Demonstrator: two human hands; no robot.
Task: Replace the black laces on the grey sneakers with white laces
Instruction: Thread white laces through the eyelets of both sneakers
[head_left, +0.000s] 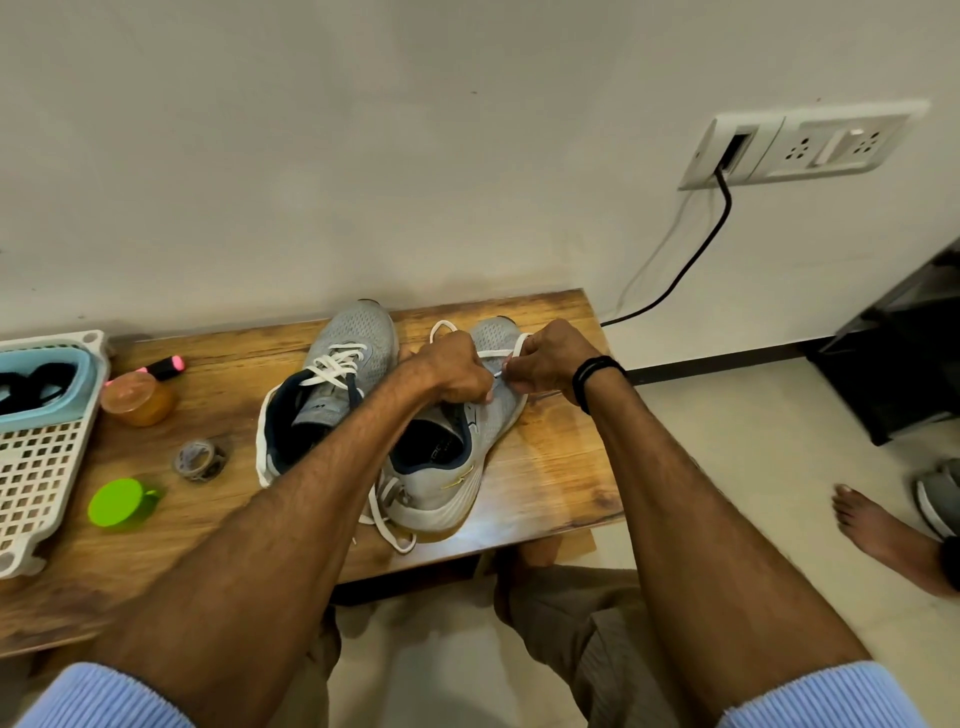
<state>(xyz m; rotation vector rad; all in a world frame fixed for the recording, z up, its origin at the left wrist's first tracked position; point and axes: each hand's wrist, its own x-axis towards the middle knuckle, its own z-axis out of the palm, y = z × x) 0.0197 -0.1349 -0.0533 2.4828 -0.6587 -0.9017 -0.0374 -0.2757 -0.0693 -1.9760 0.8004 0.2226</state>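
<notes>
Two grey sneakers stand side by side on a low wooden table. The left sneaker has a white lace crossed through its eyelets. Over the right sneaker my left hand grips the shoe's eyelet area, fingers curled. My right hand pinches the tipped end of a white lace just beside the left hand. Loops of that lace show beyond both hands, and another stretch trails off the table's front edge near the heel. Black laces lie in the blue tub at far left.
A white perforated basket holds the blue tub at the table's left. Near it sit an orange jar, a pink-capped marker, a tape roll and a green lid. A cable hangs from the wall socket. Another person's bare foot is at right.
</notes>
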